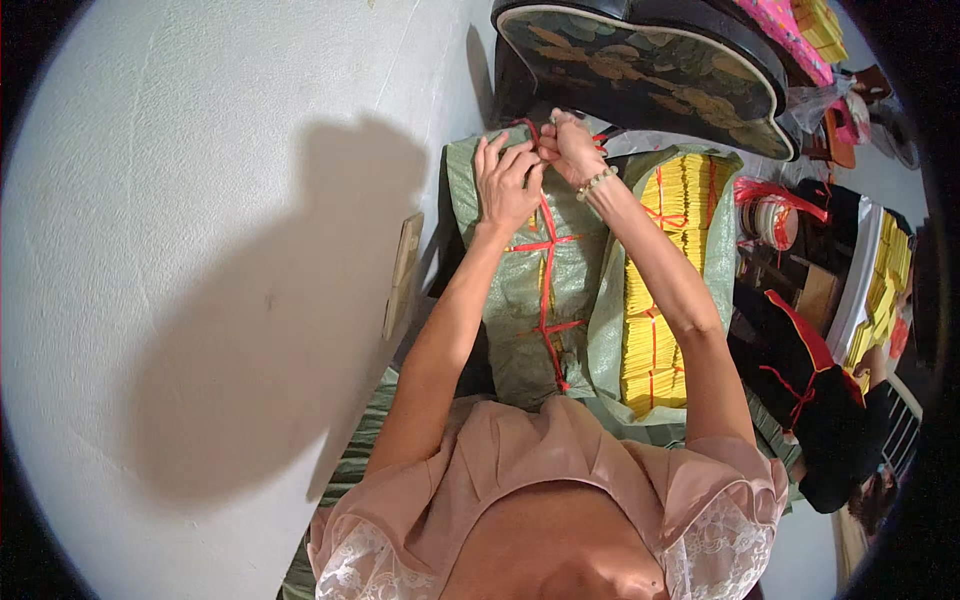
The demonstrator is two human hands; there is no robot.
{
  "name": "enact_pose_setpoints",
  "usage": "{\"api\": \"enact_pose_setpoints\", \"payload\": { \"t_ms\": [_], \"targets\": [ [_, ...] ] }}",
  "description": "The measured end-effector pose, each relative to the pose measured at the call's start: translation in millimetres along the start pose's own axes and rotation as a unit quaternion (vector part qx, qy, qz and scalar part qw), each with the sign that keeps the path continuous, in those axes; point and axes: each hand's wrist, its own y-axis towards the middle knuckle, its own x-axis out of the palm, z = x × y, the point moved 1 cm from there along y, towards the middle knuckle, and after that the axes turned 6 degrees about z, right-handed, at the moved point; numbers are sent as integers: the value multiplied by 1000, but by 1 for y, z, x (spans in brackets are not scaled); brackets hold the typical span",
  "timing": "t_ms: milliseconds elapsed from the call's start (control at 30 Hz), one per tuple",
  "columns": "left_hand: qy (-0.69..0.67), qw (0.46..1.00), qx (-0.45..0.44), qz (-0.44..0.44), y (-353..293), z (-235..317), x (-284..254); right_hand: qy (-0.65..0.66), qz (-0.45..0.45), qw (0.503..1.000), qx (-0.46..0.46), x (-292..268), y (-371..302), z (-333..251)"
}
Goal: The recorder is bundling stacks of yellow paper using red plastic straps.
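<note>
A green woven sack [508,300] lies in front of me, its opening drawn together by red string [546,290] laced down the middle with side crossings. Both my hands are at its far end. My left hand [508,185] rests on the sack, thumb and forefinger closed where the string runs up. Just to the right, my right hand [572,150] is pinched on the string, a bit of which loops out beyond the fingers. The fingertips partly hide the string between them. Beside my right forearm, a second green sack [607,345] stands open, filled with yellow paper bundles [655,330] tied in red.
A dark floral-backed chair [650,75] stands just beyond the sacks. A white wall [250,200] runs along the left. At the right are a spool with red string [775,222], stacked yellow paper [880,290] and another person in black [835,430].
</note>
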Motion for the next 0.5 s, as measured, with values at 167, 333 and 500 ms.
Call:
{"api": "enact_pose_setpoints", "payload": {
  "t_ms": [167, 333, 500],
  "targets": [
    [-2, 1000, 16, -2, -3, -4, -1, -1, -12, 1000, 15, -4, -15, -2],
    [-12, 999, 39, -32, -3, -5, -1, 23, -49, 998, -7, -12, -22, -1],
    [5, 1000, -7, 18, 3, 12, -3, 96, -19, 995, 0, -11, -3, -3]
  ]
}}
